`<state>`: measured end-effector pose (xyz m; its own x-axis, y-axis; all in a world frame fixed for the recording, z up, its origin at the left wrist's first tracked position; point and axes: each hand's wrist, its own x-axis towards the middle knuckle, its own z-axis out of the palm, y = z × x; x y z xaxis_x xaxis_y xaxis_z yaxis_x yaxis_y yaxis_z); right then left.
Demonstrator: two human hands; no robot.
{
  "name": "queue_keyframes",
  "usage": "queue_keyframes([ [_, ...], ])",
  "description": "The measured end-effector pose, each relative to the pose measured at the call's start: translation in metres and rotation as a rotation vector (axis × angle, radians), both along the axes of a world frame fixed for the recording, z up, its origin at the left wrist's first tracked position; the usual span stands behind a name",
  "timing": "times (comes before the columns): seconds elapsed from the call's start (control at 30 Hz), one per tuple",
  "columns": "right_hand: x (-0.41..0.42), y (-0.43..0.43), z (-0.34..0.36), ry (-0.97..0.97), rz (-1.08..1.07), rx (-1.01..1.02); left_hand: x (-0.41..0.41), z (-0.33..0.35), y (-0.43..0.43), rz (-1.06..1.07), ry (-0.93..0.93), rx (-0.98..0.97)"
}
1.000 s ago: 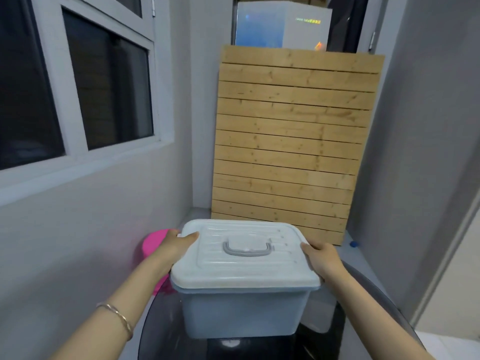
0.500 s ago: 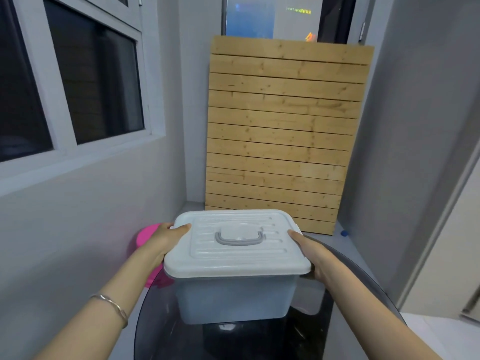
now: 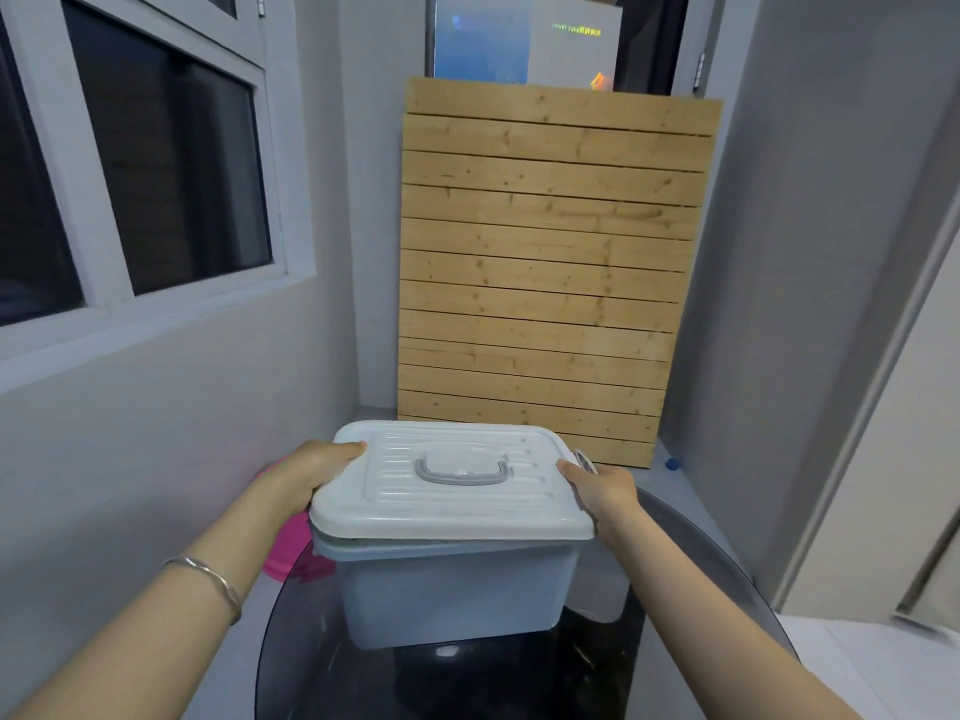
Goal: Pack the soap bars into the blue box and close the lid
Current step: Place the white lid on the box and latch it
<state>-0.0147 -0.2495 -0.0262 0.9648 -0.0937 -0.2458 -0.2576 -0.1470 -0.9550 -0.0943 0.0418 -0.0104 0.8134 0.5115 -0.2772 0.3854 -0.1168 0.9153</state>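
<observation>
Here, both hands [image 3: 306, 472] on lid [image 3: 452, 485]

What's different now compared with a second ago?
The lid has lifted at its near-left edge and now sits askew, with a gap above the blue box. The left hand and right hand still grip its ends; the box stays on the dark table.

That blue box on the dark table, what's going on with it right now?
A person grips the white lid of the blue box at both ends, left hand on one side, right hand on the other. The lid sits tilted, its near left edge raised off the rim, so it isn't seated. The box stands on a dark round glass table. No soap bars are visible; the contents are hidden.
</observation>
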Motion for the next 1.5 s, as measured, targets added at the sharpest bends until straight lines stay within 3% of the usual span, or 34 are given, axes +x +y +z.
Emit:
queue_keyframes([
  [0.07,0.001,0.003,-0.002,-0.032,-0.001,-0.061,0.0,0.002,0.001,-0.011,0.022,0.012],
  [0.3,0.004,0.009,-0.005,-0.163,0.12,-0.569,-0.002,0.001,-0.002,-0.029,0.029,0.091],
  [0.4,0.002,0.021,0.003,-0.44,0.168,-0.795,-0.009,-0.007,-0.006,-0.014,0.027,0.14],
  [0.5,-0.008,0.065,0.024,-0.721,0.403,-0.68,-0.014,-0.009,-0.013,0.002,0.014,0.148],
  [0.6,-0.02,0.123,0.032,-0.754,0.72,-0.687,-0.018,-0.013,-0.018,0.022,-0.04,0.096],
  [0.7,-0.021,0.162,0.029,-0.663,0.878,-0.699,-0.017,-0.016,-0.011,0.034,-0.084,0.035],
  [0.97,-0.011,0.186,0.01,-0.824,0.884,-0.901,-0.013,-0.026,-0.01,0.083,-0.2,-0.173],
  [1.13,-0.004,0.189,0.006,-0.814,0.889,-0.924,-0.034,-0.035,-0.002,-0.072,-0.043,-0.413],
  [1.27,-0.004,0.188,0.009,-0.768,0.909,-0.918,-0.043,-0.053,0.002,-0.05,-0.089,-0.567],
  [1.5,-0.001,0.194,0.012,-0.654,0.928,-0.922,-0.043,-0.047,-0.002,0.049,-0.231,-0.433],
])
